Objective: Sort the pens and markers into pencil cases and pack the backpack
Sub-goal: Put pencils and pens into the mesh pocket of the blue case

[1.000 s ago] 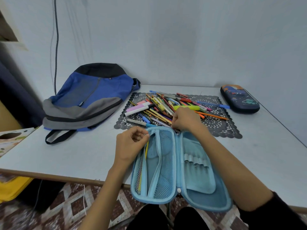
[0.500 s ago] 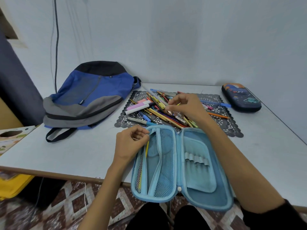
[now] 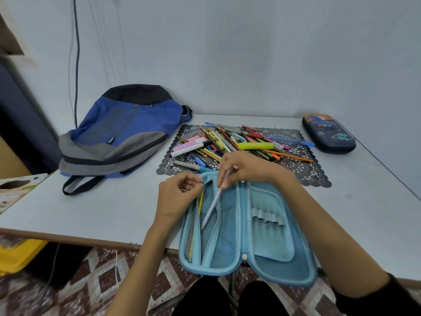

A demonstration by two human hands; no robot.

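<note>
A light blue pencil case lies wide open at the table's front edge. My left hand pinches the top edge of its left mesh pocket, where a yellow pencil sits. My right hand grips a pale pencil, tip pointing down into that pocket. A heap of pens and markers lies on a dark lace mat behind the case. A blue and grey backpack lies flat at the left. A dark printed pencil case, zipped, rests at the far right.
The table's front edge runs just below the open case. A printed box sits at the left, a yellow object below it on the patterned floor. A cable hangs on the wall behind the backpack.
My right hand went out to the pile, took a pale pencil and came back to the open case. The left hand stayed on the mesh pocket.
</note>
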